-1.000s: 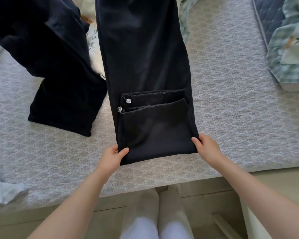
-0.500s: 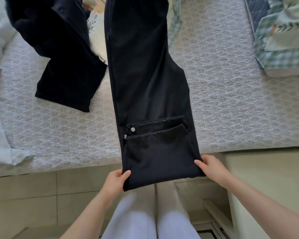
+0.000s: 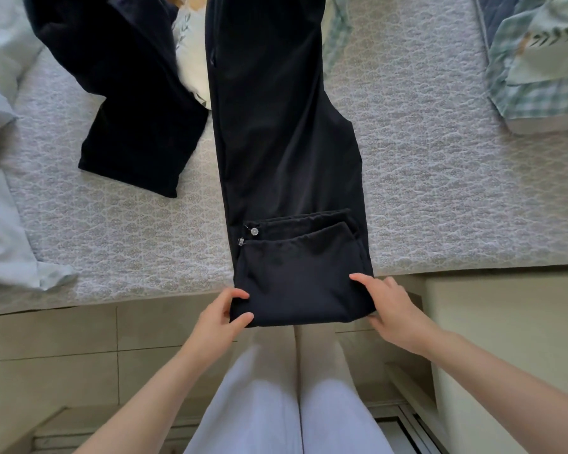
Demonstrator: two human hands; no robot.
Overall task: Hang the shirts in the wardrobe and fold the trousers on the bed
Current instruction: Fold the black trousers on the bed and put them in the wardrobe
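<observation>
Black trousers (image 3: pixel 286 152) lie lengthwise on the bed (image 3: pixel 440 198), legs running away from me. Their waist end is folded back over the legs, and that folded edge hangs past the bed's near edge. My left hand (image 3: pixel 222 316) pinches the folded edge's left corner between thumb and fingers. At the right corner my right hand (image 3: pixel 387 306) grips the fold, thumb on top and fingers underneath. A second dark garment (image 3: pixel 128 103) lies spread on the bed to the left.
Pale blue cloth (image 3: pixel 4 208) lies at the bed's left edge. A green checked quilt (image 3: pixel 538 67) sits at the far right. White patterned fabric (image 3: pixel 191 57) shows between the two dark garments. Below are my white-trousered legs (image 3: pixel 276 404), tiled floor and a cream cabinet (image 3: pixel 505 339).
Both hands pulled the folded end of the black trousers toward me, from on the mattress to past its near edge. The view shifted back, showing more floor.
</observation>
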